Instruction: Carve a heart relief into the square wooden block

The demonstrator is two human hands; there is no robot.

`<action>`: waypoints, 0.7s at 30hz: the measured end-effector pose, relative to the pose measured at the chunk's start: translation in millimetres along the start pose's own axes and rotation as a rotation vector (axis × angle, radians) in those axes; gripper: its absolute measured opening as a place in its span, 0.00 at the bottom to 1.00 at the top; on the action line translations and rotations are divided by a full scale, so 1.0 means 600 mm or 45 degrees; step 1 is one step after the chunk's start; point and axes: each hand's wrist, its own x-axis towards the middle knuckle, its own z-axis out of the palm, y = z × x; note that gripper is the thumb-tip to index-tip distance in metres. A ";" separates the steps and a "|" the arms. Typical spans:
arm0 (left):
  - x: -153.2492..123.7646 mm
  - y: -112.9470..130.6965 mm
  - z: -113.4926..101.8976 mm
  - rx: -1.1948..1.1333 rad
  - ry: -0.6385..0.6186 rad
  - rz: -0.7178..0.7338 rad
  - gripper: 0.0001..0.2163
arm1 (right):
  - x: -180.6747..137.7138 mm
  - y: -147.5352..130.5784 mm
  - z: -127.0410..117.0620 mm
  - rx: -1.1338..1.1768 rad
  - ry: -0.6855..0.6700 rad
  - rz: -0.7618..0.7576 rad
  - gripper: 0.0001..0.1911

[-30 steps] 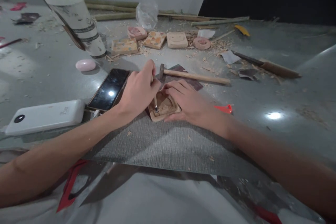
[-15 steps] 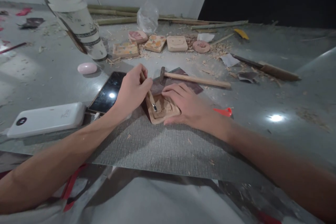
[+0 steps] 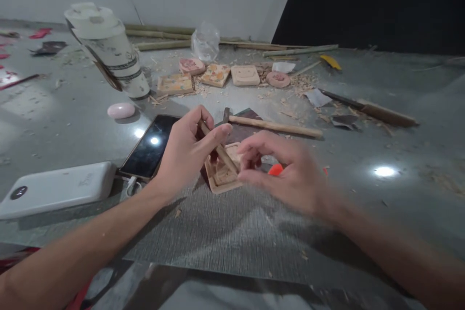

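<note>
My left hand (image 3: 185,147) is closed round a thin wooden-handled carving tool (image 3: 218,147), held slanted above a small carved wooden block (image 3: 222,174). The block lies on a grey textured mat (image 3: 225,223). My right hand (image 3: 286,174) hovers just right of the block, blurred by motion, its fingertips pinched at the tool's lower end. A red object (image 3: 276,169) peeks out behind the right fingers.
A hammer (image 3: 272,126) lies behind the block. A phone (image 3: 150,145) and a white power bank (image 3: 58,186) lie at the left. Painted wooden tiles (image 3: 214,75), a paper roll (image 3: 109,53), a pink stone (image 3: 120,110) and wood shavings fill the back.
My left hand lifted the carving tool off the block. My right hand left the block, rose and came to the tool's tip. The camera tilted slightly.
</note>
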 end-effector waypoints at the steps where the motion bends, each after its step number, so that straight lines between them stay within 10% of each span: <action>1: -0.001 -0.001 0.001 -0.032 -0.010 -0.010 0.17 | 0.000 -0.006 0.001 -0.014 -0.012 0.030 0.13; 7: 0.000 -0.001 0.000 -0.054 -0.113 0.040 0.13 | 0.002 -0.019 -0.014 -0.227 -0.019 -0.093 0.06; 16: -0.005 -0.012 0.000 1.073 -0.719 0.326 0.30 | 0.020 0.023 -0.106 0.063 0.517 0.049 0.06; 21: -0.003 0.001 0.000 0.758 -0.492 0.105 0.41 | 0.021 0.041 -0.092 -0.041 0.521 0.000 0.25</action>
